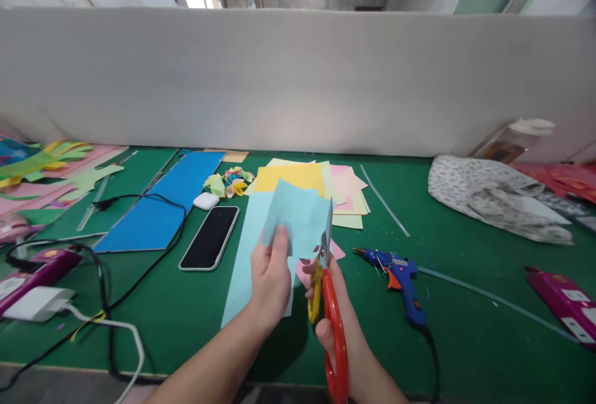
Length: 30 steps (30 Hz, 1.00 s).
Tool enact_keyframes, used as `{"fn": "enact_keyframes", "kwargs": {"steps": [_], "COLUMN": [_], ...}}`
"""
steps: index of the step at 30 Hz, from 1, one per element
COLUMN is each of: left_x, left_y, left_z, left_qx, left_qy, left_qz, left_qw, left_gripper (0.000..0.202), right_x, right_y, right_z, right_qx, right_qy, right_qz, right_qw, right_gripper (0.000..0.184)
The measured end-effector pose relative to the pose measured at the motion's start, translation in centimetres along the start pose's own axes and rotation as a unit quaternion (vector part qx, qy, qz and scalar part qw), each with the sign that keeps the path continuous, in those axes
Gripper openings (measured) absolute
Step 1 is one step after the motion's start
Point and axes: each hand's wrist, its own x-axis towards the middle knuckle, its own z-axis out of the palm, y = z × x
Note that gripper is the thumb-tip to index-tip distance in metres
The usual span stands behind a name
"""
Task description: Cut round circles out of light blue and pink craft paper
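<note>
My left hand [272, 273] pinches a light blue sheet of paper [300, 215] by its lower left part, thumb on top. In my right hand [342, 305] is a pair of scissors [331, 323] with one red and one yellow handle. Their blades point away from me and lie at the right edge of the held sheet. Beneath my hands, a larger light blue sheet [242, 267] rests on the green table. Behind the held piece is a stack of yellow, pink and pale green paper [288, 177].
Left of my hands lie a phone [209, 239], a white case [206, 201], paper petals [228, 182], a blue board [158, 211] and cables. A blue glue gun [395, 277] with a long glue stick lies right, near a purple power strip [565, 301] and patterned cloth [488, 199].
</note>
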Motion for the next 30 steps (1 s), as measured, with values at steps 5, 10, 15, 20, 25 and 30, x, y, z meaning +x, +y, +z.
{"fn": "enact_keyframes", "kwargs": {"steps": [5, 10, 15, 20, 25, 30], "left_x": [-0.6, -1.0, -1.1, -1.0, -0.9, -0.9], "left_y": [0.1, 0.7, 1.3, 1.2, 1.3, 1.1], "left_z": [0.0, -0.2, -0.1, 0.0, 0.0, -0.1], "left_qx": [0.007, 0.032, 0.021, -0.002, 0.014, 0.022], "left_qy": [-0.048, -0.066, -0.071, -0.076, -0.066, -0.059], "left_qz": [-0.023, -0.06, -0.06, -0.055, -0.051, -0.044], "left_qw": [0.999, 0.995, 0.995, 0.996, 0.996, 0.997], "left_gripper": [0.029, 0.031, 0.026, 0.024, 0.027, 0.026], "right_x": [-0.1, -0.1, -0.1, -0.3, -0.1, 0.0], "right_y": [-1.0, -1.1, -0.1, 0.0, -0.5, -0.9], "right_z": [-0.1, -0.2, -0.6, -0.7, -0.5, -0.3], "right_qx": [-0.005, -0.008, -0.014, 0.001, 0.011, 0.021], "right_qy": [0.018, 0.033, 0.033, 0.024, 0.027, 0.03], "right_qz": [0.021, 0.01, -0.017, -0.006, 0.018, 0.023], "right_qw": [1.0, 0.999, 0.999, 1.0, 0.999, 0.999], "right_gripper": [0.088, 0.085, 0.079, 0.077, 0.081, 0.085]}}
